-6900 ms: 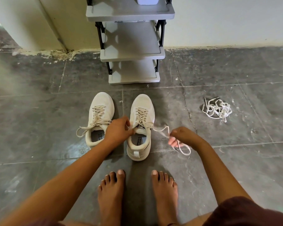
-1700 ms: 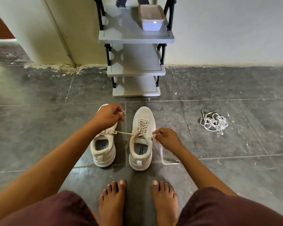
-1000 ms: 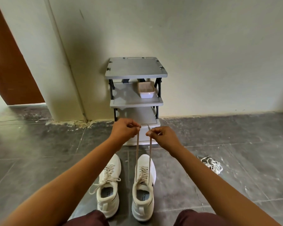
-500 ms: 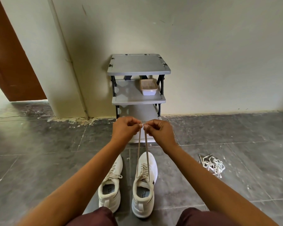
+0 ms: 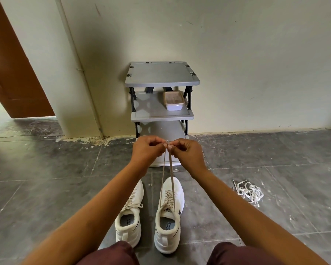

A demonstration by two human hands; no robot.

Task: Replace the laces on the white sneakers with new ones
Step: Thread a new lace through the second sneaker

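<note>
Two white sneakers stand side by side on the dark floor, toes pointing away from me. The left sneaker has its beige lace loose over the tongue. From the right sneaker a beige lace runs up taut in two strands. My left hand pinches one lace tip and my right hand pinches the other, the tips held together high above the shoe. A tangled pile of white laces lies on the floor to the right.
A grey three-tier shelf rack stands against the wall just beyond my hands, with a white tray on its middle tier. A brown door is at the left. My knees in maroon cloth show at the bottom edge.
Both hands have lifted the right sneaker's lace ends up off the floor and brought the two tips together. My head has risen, so the view now takes in the wall and rack.
</note>
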